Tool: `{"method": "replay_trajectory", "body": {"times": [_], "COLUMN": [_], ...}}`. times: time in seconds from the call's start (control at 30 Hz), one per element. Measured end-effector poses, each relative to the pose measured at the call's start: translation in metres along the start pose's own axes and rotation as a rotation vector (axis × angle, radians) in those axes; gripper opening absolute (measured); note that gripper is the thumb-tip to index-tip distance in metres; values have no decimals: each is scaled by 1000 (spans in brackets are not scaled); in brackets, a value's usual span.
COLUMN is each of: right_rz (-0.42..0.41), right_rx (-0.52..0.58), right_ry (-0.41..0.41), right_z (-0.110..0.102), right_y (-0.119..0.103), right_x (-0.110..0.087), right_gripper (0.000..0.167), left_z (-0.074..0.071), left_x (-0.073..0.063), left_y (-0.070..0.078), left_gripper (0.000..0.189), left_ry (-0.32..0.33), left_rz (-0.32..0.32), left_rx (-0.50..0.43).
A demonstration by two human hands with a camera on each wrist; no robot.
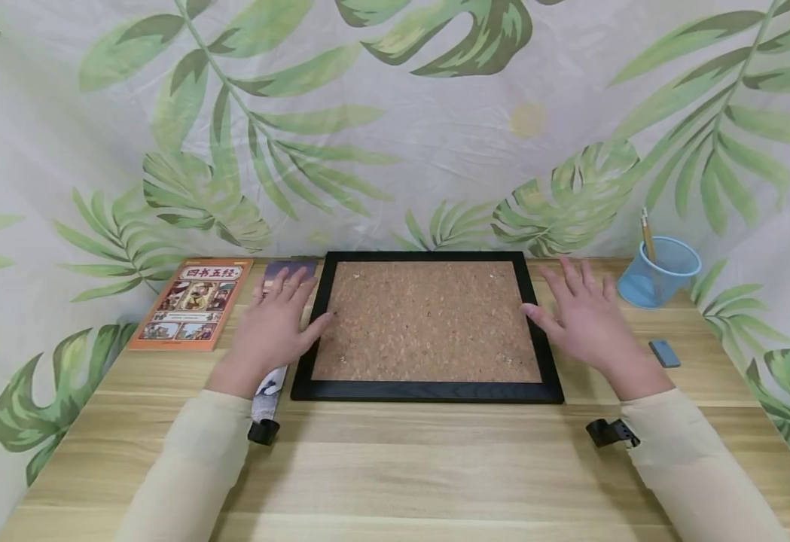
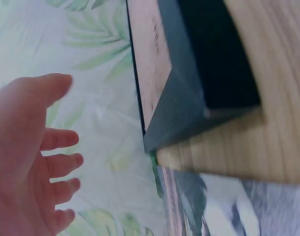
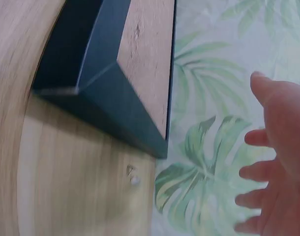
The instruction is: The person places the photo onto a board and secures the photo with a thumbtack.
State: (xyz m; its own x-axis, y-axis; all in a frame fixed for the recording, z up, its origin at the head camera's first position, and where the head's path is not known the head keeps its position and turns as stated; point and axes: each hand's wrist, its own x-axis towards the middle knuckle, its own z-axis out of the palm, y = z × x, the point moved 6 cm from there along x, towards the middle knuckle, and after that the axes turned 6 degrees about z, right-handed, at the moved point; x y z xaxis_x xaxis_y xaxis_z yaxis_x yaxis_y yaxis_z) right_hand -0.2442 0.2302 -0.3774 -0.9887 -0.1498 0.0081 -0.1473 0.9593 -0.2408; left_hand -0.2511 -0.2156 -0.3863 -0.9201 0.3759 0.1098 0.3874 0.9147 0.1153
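A cork board (image 1: 428,324) with a black frame (image 1: 428,391) lies on the table, small clear pins near its corners. My left hand (image 1: 269,331) hovers by the frame's left side, fingers spread and holding nothing; the left wrist view shows the hand (image 2: 22,152) apart from the frame. Beneath it lies a printed picture sheet (image 1: 269,395), partly hidden by the hand. On the other side, my right hand (image 1: 587,324) is likewise spread and holds nothing. In the right wrist view this hand (image 3: 287,157) is also apart from the frame (image 3: 115,108).
An orange book (image 1: 191,305) lies at the far left of the table (image 1: 428,467). At the right stand a blue mesh pen cup (image 1: 652,278) with a pencil (image 1: 648,237) in it and, nearer, a small blue-grey block (image 1: 664,353). A leaf-patterned cloth (image 1: 449,150) hangs behind.
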Motion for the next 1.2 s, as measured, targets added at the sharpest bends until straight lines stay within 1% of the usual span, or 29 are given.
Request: {"method": "replay_trajectory", "body": {"times": [0.1, 0.23, 0.37, 0.43, 0.5, 0.6, 0.67, 0.77, 0.83, 0.97, 1.03, 1.13, 1.2], "right_rz": [-12, -9, 1, 12, 22, 32, 26, -1, -18, -19, -10, -2, -2], "right_rx": [48, 116, 160, 174, 179, 184, 187, 192, 195, 198, 201, 207, 212], "right_ry": [-2, -2, 19, 22, 20, 13, 13, 3, -18, -73, -89, -104, -107], "right_z": [0, 1, 3, 4, 6, 9, 12, 17, 22, 32, 36, 41, 44], "right_y": [8, 20, 32, 37, 42, 47, 50, 52, 54, 56, 56, 54, 54], "right_x": [2, 5, 8, 9, 10, 13, 16, 19, 20, 21, 22, 22, 22], "right_gripper": [84, 78, 65, 60, 55, 47, 39, 27, 22, 19, 19, 18, 17], "left_z": [-4, -7, -7, -6, -4, -4, -3, 0, 3, 12, 16, 21, 24], "left_x": [-1, -4, -6, -7, -7, -7, -6, -3, 0, 5, 6, 8, 10], "left_y": [-10, -25, -40, -47, -53, -60, -65, -73, -78, -89, -92, -96, -97], "left_gripper": [70, 63, 58, 57, 56, 53, 50, 49, 53, 68, 78, 89, 94], "left_ry": [27, 52, 84, 86, 72, 63, 55, 20, -29, -118, -152, -190, -209], "left_rz": [-7, -37, -93, -125, -156, -177, -193, -227, -255, -310, -343, -381, -393], "left_rx": [-30, -66, -102, -111, -121, -132, -146, -155, -153, -130, -120, -115, -96]}}
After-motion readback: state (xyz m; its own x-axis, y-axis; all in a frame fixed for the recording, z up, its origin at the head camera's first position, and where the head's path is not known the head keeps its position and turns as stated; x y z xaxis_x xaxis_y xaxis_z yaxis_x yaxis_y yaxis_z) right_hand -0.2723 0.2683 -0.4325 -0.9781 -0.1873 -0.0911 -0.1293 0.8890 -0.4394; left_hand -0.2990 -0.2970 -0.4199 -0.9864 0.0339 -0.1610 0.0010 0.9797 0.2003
